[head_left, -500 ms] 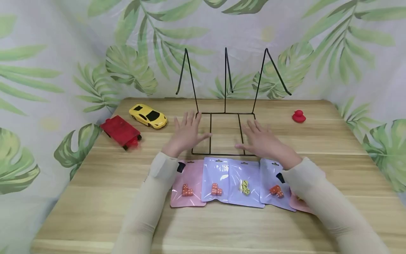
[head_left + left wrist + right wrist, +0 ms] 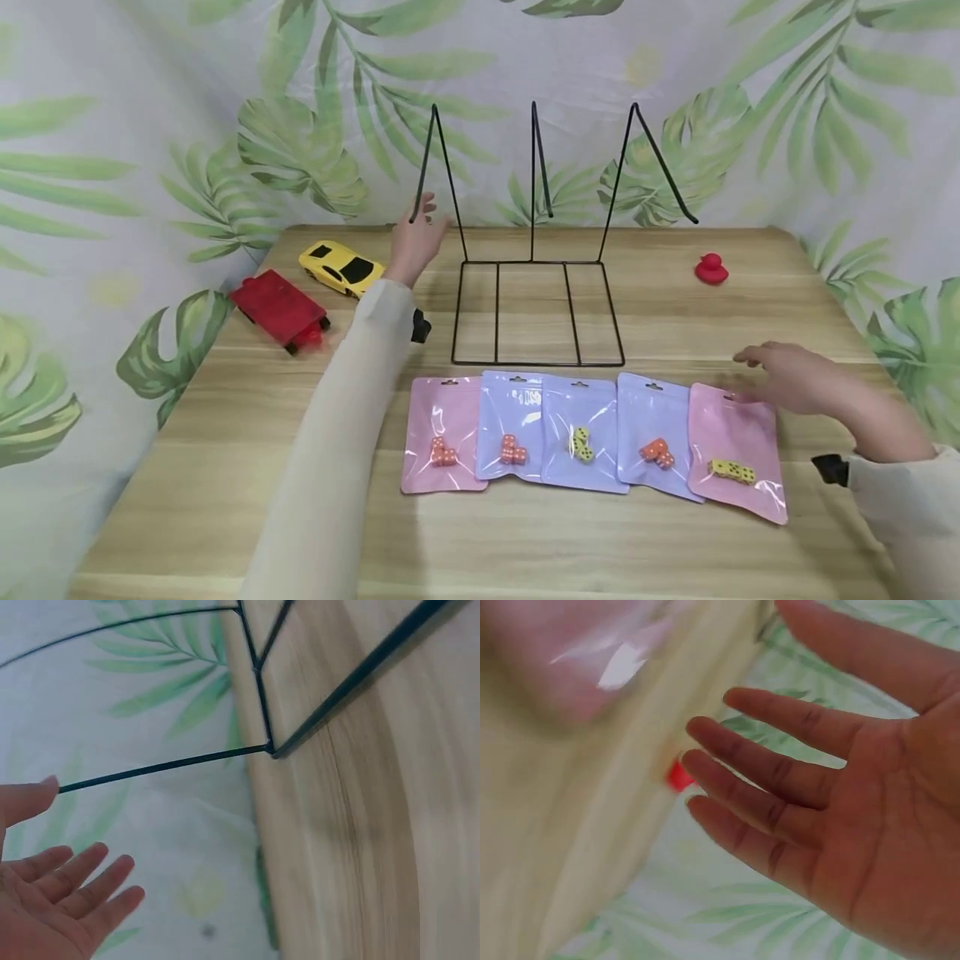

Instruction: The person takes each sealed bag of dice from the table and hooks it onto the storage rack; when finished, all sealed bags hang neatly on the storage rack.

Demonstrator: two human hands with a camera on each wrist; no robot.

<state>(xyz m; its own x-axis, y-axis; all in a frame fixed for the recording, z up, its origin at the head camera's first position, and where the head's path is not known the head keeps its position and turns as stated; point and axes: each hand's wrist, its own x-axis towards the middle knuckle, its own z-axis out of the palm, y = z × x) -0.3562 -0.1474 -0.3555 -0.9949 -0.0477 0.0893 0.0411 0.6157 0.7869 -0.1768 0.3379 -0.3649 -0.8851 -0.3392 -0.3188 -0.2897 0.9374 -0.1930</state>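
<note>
A black wire rack (image 2: 537, 364) stands on the table with three bent prongs rising at its back. My left hand (image 2: 416, 246) is raised at the left prong (image 2: 448, 179). In the left wrist view its fingers (image 2: 79, 881) are spread, and the thumb overlaps the rod. My right hand (image 2: 802, 379) hovers by the upper right corner of the right pink pouch (image 2: 742, 433), fingers extended and holding nothing. Beside that pouch lie three lilac pouches (image 2: 656, 417) and another pink pouch (image 2: 431, 417), in a row before the rack. Dice show through their fronts.
At the left of the table are a yellow toy car (image 2: 337, 265) and a red toy vehicle (image 2: 277, 308). A red rubber duck (image 2: 711, 268) sits at the back right. Behind the table (image 2: 540, 550) hangs a leaf-patterned cloth (image 2: 570, 75).
My hands have parted from over the rack's base. The left moved up and back to the left prong; the right moved right and nearer, uncovering the right pink pouch.
</note>
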